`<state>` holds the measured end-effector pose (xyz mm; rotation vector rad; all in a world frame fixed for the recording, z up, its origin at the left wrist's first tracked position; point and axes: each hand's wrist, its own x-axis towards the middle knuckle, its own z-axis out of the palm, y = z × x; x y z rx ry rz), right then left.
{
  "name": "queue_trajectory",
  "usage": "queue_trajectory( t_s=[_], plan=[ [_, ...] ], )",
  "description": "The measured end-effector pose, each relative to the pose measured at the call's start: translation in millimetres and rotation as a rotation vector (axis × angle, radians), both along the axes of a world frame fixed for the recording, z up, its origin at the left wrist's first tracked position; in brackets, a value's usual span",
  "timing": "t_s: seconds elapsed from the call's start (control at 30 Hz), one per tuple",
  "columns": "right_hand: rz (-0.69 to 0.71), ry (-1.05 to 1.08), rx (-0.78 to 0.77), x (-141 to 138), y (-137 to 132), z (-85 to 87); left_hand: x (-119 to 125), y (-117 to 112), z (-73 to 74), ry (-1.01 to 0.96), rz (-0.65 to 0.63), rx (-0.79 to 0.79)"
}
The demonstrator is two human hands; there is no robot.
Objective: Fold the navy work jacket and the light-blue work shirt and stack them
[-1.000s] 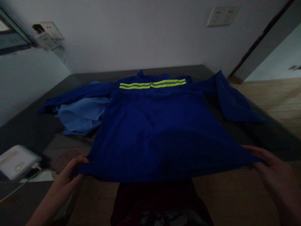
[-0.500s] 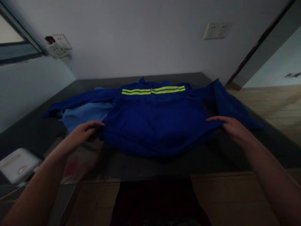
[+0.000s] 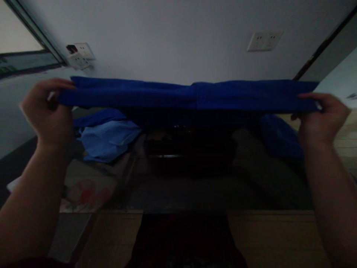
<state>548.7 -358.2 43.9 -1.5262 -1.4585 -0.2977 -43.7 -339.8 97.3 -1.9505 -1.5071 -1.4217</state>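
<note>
A dark blue work jacket (image 3: pixel 167 95) is stretched between my two hands, its near edge raised above the table in a long, nearly level band. My left hand (image 3: pixel 50 108) pinches one corner of that edge at the left. At the opposite end my right hand (image 3: pixel 320 115) grips the other corner, thumb and fingers closed on the cloth. One part of the jacket still lies low on the table at the right, and a sleeve shows at the left. The yellow reflective strip is hidden behind the lifted cloth.
A lighter blue cloth (image 3: pixel 110 139) lies crumpled on the dark glossy table (image 3: pixel 178 190) at the left. Near it is a clear sheet with a red print (image 3: pixel 86 191). Wall sockets (image 3: pixel 264 41) are on the wall behind; a window is at upper left.
Both hands have risen and spread apart, lifting the jacket's near edge off the table and pulling it taut. The reflective strip has gone out of sight, and more table surface shows.
</note>
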Motion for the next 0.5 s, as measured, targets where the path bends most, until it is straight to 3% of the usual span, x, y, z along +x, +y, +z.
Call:
queue_trajectory(
  t_s=[0.03,0.13,0.2,0.27,0.37,0.5],
  plan=[
    [-0.026,0.062,-0.091,1,-19,-14.7,-8,-17,-16.2,0.041,-0.031,-0.072],
    [0.102,0.061,-0.508,2,-73,-64.7,-33,-64,-76.2,0.26,-0.197,-0.484],
    [0.191,0.081,-0.584,2,-99,-92.1,-48,-88,-112.1,0.273,-0.235,-0.675],
    [0.219,0.047,-0.598,2,-116,-109.2,-58,-108,-136.2,0.259,-0.239,-0.783],
    [0.218,-0.073,-0.597,2,-129,-118.0,-63,-129,-148.2,0.215,-0.199,-0.826],
    [0.259,-0.16,-0.585,6,-143,-120.7,-59,-142,-136.8,0.23,-0.177,-0.827]
  ],
)
